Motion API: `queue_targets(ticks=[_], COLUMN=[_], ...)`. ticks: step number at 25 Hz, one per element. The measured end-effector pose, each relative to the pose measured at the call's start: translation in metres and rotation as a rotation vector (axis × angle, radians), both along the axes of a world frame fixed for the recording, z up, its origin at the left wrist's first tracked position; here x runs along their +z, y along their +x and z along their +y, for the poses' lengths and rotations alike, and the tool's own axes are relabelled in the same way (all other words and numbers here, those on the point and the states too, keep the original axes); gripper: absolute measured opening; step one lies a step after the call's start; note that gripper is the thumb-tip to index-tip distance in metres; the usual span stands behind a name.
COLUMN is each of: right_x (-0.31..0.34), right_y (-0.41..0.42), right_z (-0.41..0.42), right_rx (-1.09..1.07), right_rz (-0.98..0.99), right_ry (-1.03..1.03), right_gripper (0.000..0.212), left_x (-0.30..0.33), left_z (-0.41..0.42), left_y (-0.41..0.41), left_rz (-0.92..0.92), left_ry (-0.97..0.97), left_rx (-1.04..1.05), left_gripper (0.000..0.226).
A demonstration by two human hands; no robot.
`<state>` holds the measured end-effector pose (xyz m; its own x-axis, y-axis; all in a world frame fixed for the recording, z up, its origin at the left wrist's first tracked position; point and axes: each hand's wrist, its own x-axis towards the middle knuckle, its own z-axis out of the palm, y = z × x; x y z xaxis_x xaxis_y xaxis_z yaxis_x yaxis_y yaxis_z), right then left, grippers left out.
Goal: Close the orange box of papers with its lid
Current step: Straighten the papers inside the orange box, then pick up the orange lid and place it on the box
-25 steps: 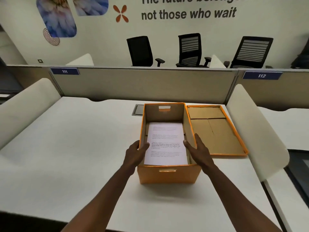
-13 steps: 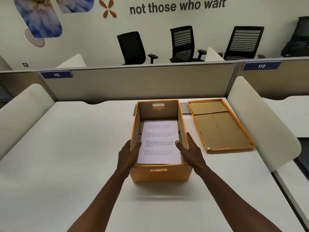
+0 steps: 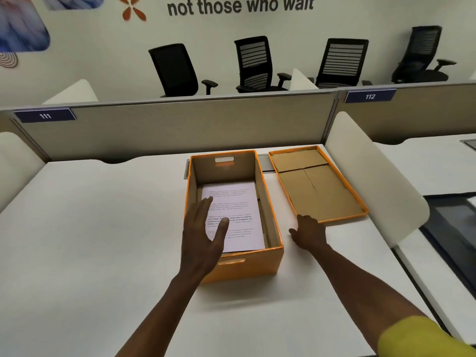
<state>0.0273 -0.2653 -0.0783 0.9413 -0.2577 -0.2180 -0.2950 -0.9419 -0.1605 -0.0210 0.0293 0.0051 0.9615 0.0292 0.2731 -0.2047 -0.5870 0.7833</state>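
Beside the right grip (image 3: 307,231) (fingers spread, empty) lies the lid (image 3: 318,185), untouched

1. Box (image 3: 247,264): orange outside, brown cardboard inside.
2. Lid (image 3: 318,185): orange rim, brown inner face.
3. Papers (image 3: 239,207): white, black print.
4. Counter (image 3: 90,228): plain white.
5. Sleeve (image 3: 417,338): yellow.

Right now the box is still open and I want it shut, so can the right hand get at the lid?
Probably yes. The right hand is already at the near corner of the lid, which lies upside down on the desk beside the box, with nothing between them.
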Motion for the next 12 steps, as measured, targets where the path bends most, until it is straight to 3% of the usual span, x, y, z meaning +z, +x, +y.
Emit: queue_targets(ticks=[4, 7, 12], right_x=[-0.006, -0.012, 0.011], right_y=[-0.003, -0.008, -0.023], right_z=[-0.001, -0.005, -0.013], right_rx=[-0.043, -0.085, -0.197], right_rz=[-0.053, -0.123, -0.585], right_ry=[-0.149, -0.11, 0.152], right_gripper=[0.035, 0.019, 0.018], left_x=[0.002, 0.006, 0.02], left_z=[-0.009, -0.018, -0.085], left_y=[-0.012, -0.02, -0.041], left_rz=[0.002, -0.061, 0.074], left_ry=[-0.034, -0.105, -0.279], left_rx=[-0.005, -0.014, -0.363], left_gripper=[0.061, 0.052, 0.029])
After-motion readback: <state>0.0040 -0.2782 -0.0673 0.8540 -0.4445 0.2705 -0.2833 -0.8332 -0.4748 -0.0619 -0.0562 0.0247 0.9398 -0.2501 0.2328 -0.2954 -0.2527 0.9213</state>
